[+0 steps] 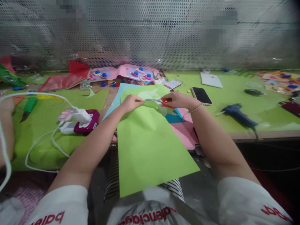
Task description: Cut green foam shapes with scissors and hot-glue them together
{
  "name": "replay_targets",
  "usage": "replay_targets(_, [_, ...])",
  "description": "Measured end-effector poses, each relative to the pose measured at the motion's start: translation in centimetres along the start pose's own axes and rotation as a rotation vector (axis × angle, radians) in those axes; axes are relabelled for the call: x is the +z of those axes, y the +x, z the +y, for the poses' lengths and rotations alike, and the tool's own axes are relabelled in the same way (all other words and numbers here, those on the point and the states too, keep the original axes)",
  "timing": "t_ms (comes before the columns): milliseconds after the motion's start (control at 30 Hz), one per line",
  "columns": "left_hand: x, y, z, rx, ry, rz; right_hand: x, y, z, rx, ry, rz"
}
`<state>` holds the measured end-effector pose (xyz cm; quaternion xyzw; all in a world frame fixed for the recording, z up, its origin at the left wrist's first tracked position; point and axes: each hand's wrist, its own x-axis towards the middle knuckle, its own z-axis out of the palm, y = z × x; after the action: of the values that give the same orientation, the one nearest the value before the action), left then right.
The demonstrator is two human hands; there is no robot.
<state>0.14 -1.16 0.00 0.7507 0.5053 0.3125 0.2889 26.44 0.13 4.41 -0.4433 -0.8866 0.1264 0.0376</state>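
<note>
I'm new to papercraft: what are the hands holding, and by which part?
The right hand holds scissors by the red handles; the left hand pinches green paper near the blades.

The bare left hand (132, 103) pinches a large lime-green paper sheet (152, 153), its fingertips near the blade tips of slim metal scissors with red handles (152, 100) in the right hand (180, 100). The sheet's near end overhangs the table edge above the lap. Rightward lie a black-screened smartphone (202, 95) and a dark-blue glue gun (241, 116); leftward, a glossy purple power socket (93, 121) with white plugs (81, 115).
</note>
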Motion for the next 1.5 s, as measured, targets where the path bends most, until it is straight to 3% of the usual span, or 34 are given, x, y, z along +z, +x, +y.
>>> replay_targets(300, [-0.1, -0.1, 0.1, 0.016, 0.021, -0.005, -0.1, 0.1, 0.0, 0.048, -0.001, 0.005])
replay_targets(600, [0.0, 0.1, -0.1, -0.011, 0.009, 0.061, 0.0, 0.4, 0.3, 0.209, -0.039, 0.248])
replay_targets(800, [-0.1, 0.4, -0.6, -0.048, 0.097, 0.154, 0.0, 0.4, -0.2, 0.281, 0.011, 0.295])
replay_targets(933, [-0.1, 0.7, -1.0, -0.071, 0.159, 0.206, 0.2, 0.8, -0.7, 0.327, 0.263, 0.300])
replay_targets(1100, [-0.2, 0.7, -1.0, -0.117, 0.128, 0.258, 0.3, 1.2, -1.5, 0.407, 0.668, 0.212])
replay_targets(1300, [-0.3, 1.0, -1.6, -0.157, -0.014, 0.372, 0.7, 0.8, 0.1, 0.369, 0.858, 0.149])
replay_targets(1367, [-0.4, 1.1, -2.0, -0.152, -0.111, 0.411, 0.8, 0.8, 1.1, 0.349, 0.996, 0.228])
replay_targets(1433, [-0.5, 1.1, -2.0, -0.147, -0.168, 0.448, 0.7, 0.9, 2.0, 0.205, 1.129, 0.290])
replay_targets(1500, [-0.6, 1.1, -2.0, -0.156, -0.210, 0.506, 0.4, 1.0, 2.6, 0.153, 1.212, 0.379])
